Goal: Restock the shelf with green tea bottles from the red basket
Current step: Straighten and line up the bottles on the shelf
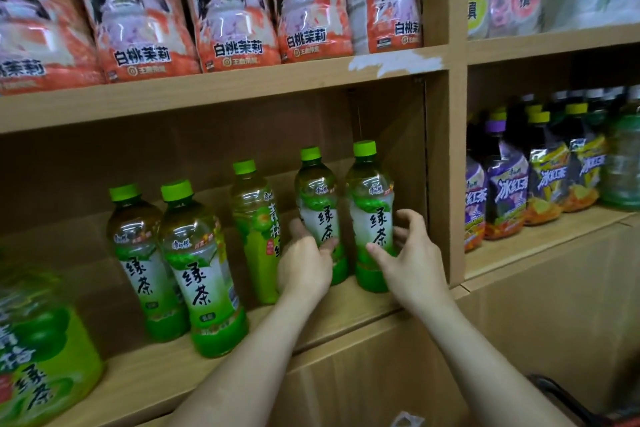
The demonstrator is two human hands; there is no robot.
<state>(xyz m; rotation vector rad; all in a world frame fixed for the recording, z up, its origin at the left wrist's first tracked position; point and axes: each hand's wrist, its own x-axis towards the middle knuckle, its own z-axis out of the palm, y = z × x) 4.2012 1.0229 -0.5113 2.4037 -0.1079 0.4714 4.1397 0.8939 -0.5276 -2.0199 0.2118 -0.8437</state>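
Note:
On the wooden shelf (162,376), two green tea bottles with green caps stand upright at the right end. My left hand (304,267) grips the lower half of the left one (317,191). My right hand (412,253) curls round the right one (370,191), thumb on the label and fingers at its far side, close to the shelf's side wall. Two more green tea bottles (138,253) (199,267) stand further left near the front edge. Only a dark handle (561,395) and a red sliver of the basket show at the bottom right.
A differently labelled green bottle (254,215) stands just left of my left hand. A large green bottle (38,357) sits at the far left. Peach-coloured bottles (235,10) fill the shelf above, and iced tea bottles (512,184) the compartment to the right. Cardboard boxes (381,374) lie below.

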